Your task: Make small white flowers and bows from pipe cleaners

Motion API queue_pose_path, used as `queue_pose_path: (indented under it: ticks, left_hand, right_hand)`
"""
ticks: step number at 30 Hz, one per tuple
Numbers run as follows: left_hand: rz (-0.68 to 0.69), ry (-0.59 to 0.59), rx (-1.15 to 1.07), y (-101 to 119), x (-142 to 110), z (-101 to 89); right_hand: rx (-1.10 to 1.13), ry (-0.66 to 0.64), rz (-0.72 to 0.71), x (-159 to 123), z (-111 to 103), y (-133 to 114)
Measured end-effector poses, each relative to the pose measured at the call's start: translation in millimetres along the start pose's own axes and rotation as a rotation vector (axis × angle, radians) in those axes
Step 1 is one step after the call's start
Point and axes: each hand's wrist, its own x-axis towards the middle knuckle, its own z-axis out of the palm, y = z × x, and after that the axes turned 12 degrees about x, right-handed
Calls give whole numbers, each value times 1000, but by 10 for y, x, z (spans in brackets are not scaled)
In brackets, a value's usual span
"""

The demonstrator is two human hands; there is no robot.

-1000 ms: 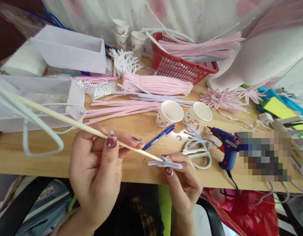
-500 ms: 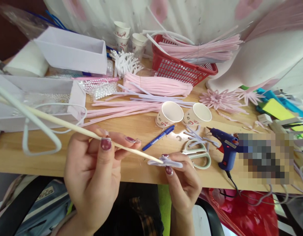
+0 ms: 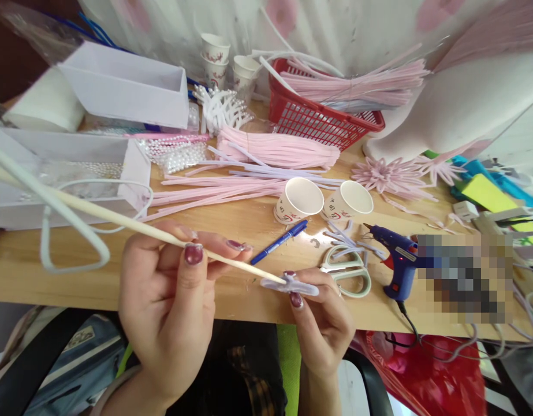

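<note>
My left hand [image 3: 171, 312] pinches a long pale wooden stick [image 3: 119, 218] that slants up to the left edge. The stick's tip meets a small lilac pipe-cleaner piece [image 3: 290, 285], which my right hand [image 3: 322, 323] grips between thumb and fingers at the wooden table's [image 3: 249, 219] front edge. A white pipe-cleaner loop [image 3: 71, 254] hangs near the stick on the left.
Scissors [image 3: 348, 271], a blue glue gun [image 3: 396, 260], a blue pen [image 3: 279, 242] and two paper cups [image 3: 301, 199] lie just beyond my hands. Pink pipe cleaners [image 3: 249, 173], a red basket [image 3: 318, 118], white boxes [image 3: 123, 86], pearls and pink flowers [image 3: 387, 173] fill the back.
Both hands hold the same grip. My left hand and the stick shifted slightly down-left, then back; the right hand stays put.
</note>
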Motion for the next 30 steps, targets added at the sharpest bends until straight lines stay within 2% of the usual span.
queue_pose_path:
  ticks: [7, 13, 19, 22, 26, 30]
  left_hand:
    - [43, 16, 33, -26, -5, -6]
    - [32, 54, 51, -78, -16, 19]
    - [-30, 94, -17, -261, 213, 12]
    - [-105, 104, -86, -291, 286, -5]
    - [-193, 45, -136, -259, 225, 10]
    - [-187, 27, -111, -260, 151, 62]
  right_hand:
    - [-29, 10, 19, -5, -7, -10]
    - [73, 49, 135, -35, -30, 39]
    - [213, 104, 211, -19, -38, 102]
    - [225, 147, 268, -12, -25, 106]
    - [216, 135, 255, -3, 5, 105]
    - [178, 127, 237, 10, 21, 89]
